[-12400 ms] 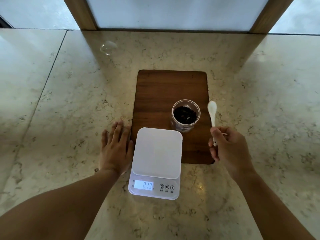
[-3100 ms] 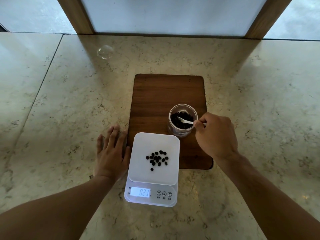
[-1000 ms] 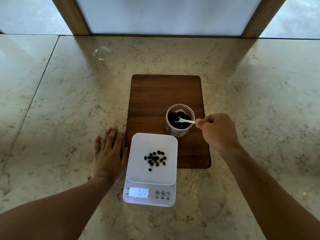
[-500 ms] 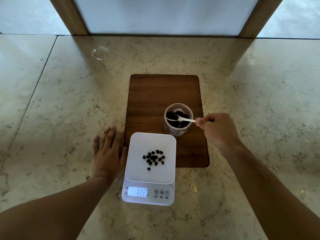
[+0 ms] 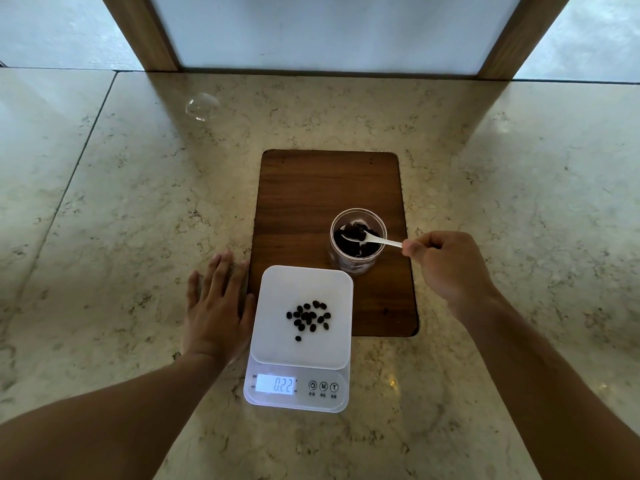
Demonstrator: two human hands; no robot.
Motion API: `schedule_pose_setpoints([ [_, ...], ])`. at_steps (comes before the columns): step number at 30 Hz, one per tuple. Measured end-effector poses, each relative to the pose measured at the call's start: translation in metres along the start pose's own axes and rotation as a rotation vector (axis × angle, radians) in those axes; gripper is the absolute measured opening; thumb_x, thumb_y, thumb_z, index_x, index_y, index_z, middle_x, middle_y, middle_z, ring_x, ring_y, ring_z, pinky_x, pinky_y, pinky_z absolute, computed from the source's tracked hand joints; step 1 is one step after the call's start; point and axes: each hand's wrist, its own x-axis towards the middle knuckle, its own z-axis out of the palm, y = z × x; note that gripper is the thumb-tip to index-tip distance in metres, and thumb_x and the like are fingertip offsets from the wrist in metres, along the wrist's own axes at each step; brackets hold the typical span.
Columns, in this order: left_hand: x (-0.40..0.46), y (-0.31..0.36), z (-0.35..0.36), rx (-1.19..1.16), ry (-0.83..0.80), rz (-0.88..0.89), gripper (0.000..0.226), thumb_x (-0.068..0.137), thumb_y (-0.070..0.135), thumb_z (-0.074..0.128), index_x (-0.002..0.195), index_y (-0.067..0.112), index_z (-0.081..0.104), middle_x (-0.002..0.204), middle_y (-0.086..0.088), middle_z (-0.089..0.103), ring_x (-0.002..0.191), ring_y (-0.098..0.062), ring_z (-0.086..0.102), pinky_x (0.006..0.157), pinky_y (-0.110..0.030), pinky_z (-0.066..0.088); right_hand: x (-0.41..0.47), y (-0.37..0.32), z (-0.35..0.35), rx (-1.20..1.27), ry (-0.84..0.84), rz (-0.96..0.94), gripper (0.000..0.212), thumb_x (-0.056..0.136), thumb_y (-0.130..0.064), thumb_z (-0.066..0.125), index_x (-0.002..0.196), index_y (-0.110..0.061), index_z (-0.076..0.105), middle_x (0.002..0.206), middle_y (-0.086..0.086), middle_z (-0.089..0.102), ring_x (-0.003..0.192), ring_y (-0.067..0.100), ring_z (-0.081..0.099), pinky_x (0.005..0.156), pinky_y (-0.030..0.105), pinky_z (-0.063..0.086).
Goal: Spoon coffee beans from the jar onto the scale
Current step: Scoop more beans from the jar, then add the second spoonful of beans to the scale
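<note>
**Spoon loaded with beans over the jar mouth**

The white spoon (image 5: 372, 239) lies almost level, its long axis running left to right across the frame with a slight tilt: the bowl points left and a little up-frame, the handle end points right and a little down-frame. The bowl sits over the open mouth of the jar (image 5: 357, 241), right of centre, and carries several dark beans heaped on it.

The right hand (image 5: 450, 268) holds the handle's end in a pinch between the thumb and the fingertips; the other fingers are curled into the palm. The hand is just right of the jar, apart from its rim.

The left hand (image 5: 216, 311) lies flat, palm down, on the counter (image 5: 121, 209) in the lower left of centre. Its fingers are straight and close together, pointing up-frame, and the thumb side lies along the left edge of the scale (image 5: 299, 336); whether it touches is unclear.

The jar is clear, round and upright, partly filled with dark beans, and stands on the lower right part of a brown wooden board (image 5: 329, 195). The scale is white, with a square platform whose far edge overlaps the board's near edge. A loose cluster of coffee beans (image 5: 308, 317) sits near the platform's middle, one bean a little below the rest. The lit display reads 022.
</note>
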Motion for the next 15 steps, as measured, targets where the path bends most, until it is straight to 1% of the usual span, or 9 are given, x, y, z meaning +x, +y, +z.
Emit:
schedule_pose_setpoints([
  [4,0.0,0.0,-0.001,0.003,-0.003,0.002,0.062,0.095,0.043,0.027,0.151,0.019,0.033,0.162,-0.011,0.026,0.152,-0.024,0.011,0.121,-0.055,0.01,-0.003,0.003,-0.004,0.036,-0.01,0.0,0.026,0.091,-0.028,0.069,0.069,-0.014,0.072,0.04,-0.009,0.044,0.031,0.004,0.035,0.045,0.027,0.03],
  [7,-0.001,0.0,-0.001,-0.003,0.001,0.001,0.062,0.095,0.043,0.027,0.151,0.018,0.034,0.162,-0.011,0.026,0.152,-0.024,0.011,0.121,-0.055,0.01,-0.006,0.002,-0.008,0.055,-0.029,-0.022,0.024,0.092,-0.027,0.068,0.073,-0.012,0.072,0.05,-0.001,0.047,0.042,0.012,0.038,0.049,0.028,0.032],
  [9,-0.001,0.0,-0.001,0.003,-0.001,0.0,0.062,0.095,0.044,0.026,0.151,0.018,0.034,0.162,-0.011,0.026,0.152,-0.024,0.011,0.121,-0.055,0.01,-0.009,0.001,-0.01,0.068,-0.04,-0.041,0.024,0.092,-0.027,0.068,0.075,-0.012,0.073,0.053,0.001,0.048,0.045,0.013,0.039,0.051,0.029,0.033],
  [11,-0.001,0.001,-0.001,0.005,-0.004,-0.004,0.062,0.095,0.044,0.026,0.151,0.018,0.035,0.162,-0.01,0.026,0.152,-0.024,0.012,0.121,-0.054,0.01,-0.014,0.0,-0.011,0.089,-0.059,-0.055,0.023,0.092,-0.028,0.068,0.076,-0.013,0.074,0.053,0.0,0.047,0.043,0.011,0.038,0.05,0.028,0.032],
  [13,0.0,0.001,-0.001,0.006,-0.01,-0.007,0.062,0.095,0.043,0.026,0.15,0.018,0.035,0.162,-0.01,0.026,0.152,-0.024,0.012,0.121,-0.054,0.01,-0.019,0.0,-0.011,0.111,-0.088,-0.066,0.021,0.092,-0.027,0.068,0.076,-0.014,0.074,0.047,-0.005,0.045,0.037,0.007,0.035,0.045,0.026,0.03],
  [15,-0.001,0.001,-0.002,0.01,-0.018,-0.011,0.061,0.095,0.043,0.027,0.151,0.019,0.034,0.163,-0.01,0.025,0.153,-0.023,0.01,0.121,-0.054,0.009,-0.025,0.001,-0.008,0.126,-0.123,-0.077,0.021,0.091,-0.027,0.069,0.075,-0.016,0.074,0.044,-0.007,0.044,0.035,0.008,0.034,0.042,0.026,0.029],
])
